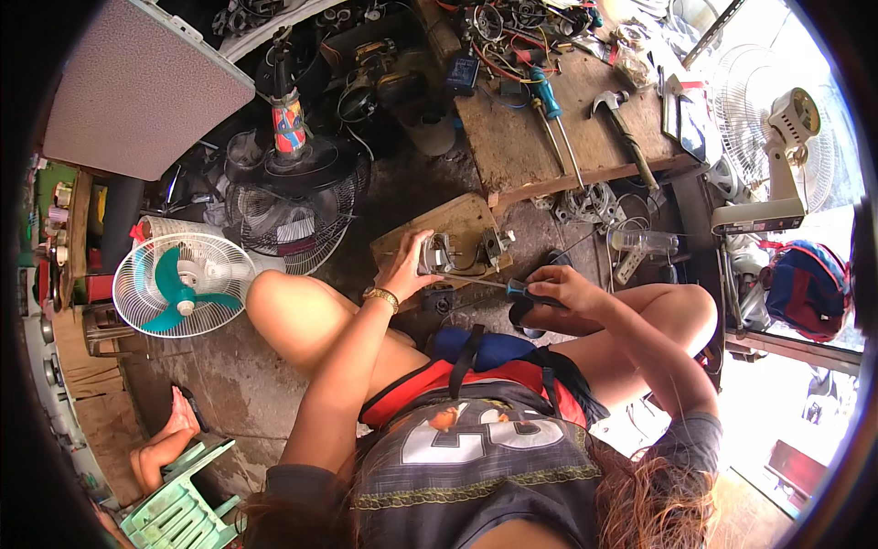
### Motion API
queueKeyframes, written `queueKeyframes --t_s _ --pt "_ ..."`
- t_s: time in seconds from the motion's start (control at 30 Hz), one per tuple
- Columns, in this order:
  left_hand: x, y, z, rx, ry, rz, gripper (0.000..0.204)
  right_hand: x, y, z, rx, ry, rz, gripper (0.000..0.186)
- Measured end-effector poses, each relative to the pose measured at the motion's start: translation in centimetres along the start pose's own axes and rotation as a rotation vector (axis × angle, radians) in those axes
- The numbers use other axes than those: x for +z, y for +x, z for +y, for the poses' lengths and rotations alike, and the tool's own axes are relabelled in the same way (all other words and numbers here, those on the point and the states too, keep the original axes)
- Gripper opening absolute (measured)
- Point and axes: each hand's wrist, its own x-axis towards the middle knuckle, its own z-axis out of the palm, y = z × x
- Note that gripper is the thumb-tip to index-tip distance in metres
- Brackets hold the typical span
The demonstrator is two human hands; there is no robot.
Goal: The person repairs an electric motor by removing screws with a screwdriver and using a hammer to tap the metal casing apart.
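My left hand (402, 269), with a gold-coloured watch or bracelet on its wrist, grips a small silvery metal part (441, 252) over a worn wooden board (412, 232). My right hand (565, 288) is closed round the handle of a screwdriver (516, 289). The thin shaft points left, its tip at or close to the metal part; exact contact is too small to tell. A second metal bracket-like piece (497, 243) sits at the board's right side. Below the board is a dark square part (441, 300), near my lap.
Ahead on the right, a wooden workbench (503, 137) carries a hammer (622, 133), a teal-handled screwdriver (545, 91) and tangled wires. A teal-bladed fan (186, 295) and dark fan grilles (302, 224) lie left. A green plastic chair (178, 508) and another person's leg (165, 448) are at lower left.
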Motion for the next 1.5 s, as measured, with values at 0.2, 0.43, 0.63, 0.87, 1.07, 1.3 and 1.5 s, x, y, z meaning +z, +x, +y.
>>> queueKeyframes --t_s 0.2,0.43,0.63,0.87,1.07,1.3,1.5 --pt "-1.2 -0.7 -0.7 0.064 0.001 0.08 0.094 0.6 1.2 -1.9 0.562 0.601 -0.143 0.032" --pt "0.7 -1.0 -0.4 0.068 -0.036 0.145 0.093 0.3 0.2 -3.1 0.129 -0.138 0.052 0.031" --pt "1.6 -1.3 -0.6 0.093 0.009 0.132 0.095 0.6 -1.0 -2.6 0.513 0.517 -0.206 0.032" --pt "1.0 -0.5 -0.4 0.067 0.023 0.106 0.097 2.0 -1.1 -4.8 -0.852 -1.309 0.323 0.033" --pt "0.8 -0.5 1.3 0.042 0.161 -0.048 0.096 1.7 -0.5 -4.6 -0.006 -1.208 0.16 0.037" --pt "0.5 -0.3 2.2 0.009 0.245 -0.076 0.096 2.2 1.0 -1.7 -0.311 -1.196 0.431 0.042" --pt "0.4 -0.6 2.2 -0.002 0.266 -0.094 0.097 3.2 0.7 -1.8 -0.151 -1.088 0.208 0.041"
